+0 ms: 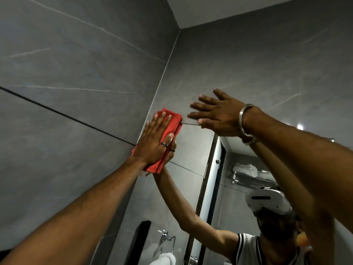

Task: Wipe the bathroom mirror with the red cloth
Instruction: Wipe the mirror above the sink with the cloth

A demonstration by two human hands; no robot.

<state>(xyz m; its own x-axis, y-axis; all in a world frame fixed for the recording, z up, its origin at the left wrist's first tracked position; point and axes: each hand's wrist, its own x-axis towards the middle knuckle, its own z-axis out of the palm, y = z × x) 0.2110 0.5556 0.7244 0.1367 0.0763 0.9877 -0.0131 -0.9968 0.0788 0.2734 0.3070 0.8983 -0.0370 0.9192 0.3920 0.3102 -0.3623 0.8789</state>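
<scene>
The folded red cloth (172,122) lies flat against the top left corner of the bathroom mirror (191,150), right beside the corner of the two grey walls. My left hand (154,142) presses it to the glass with the palm flat and the fingers stretched over it; two rings show on the fingers. My right hand (217,114) rests on the wall tile just above the mirror's top edge, fingers spread, holding nothing, with a metal bangle on the wrist. The mirror reflects my raised arms and the cloth's lower edge.
A grey tiled wall (66,92) runs along the left, close to the cloth. The white ceiling (219,8) is at the top. Reflected in the mirror are a towel shelf (248,173), a door frame (212,178) and a towel ring (168,238).
</scene>
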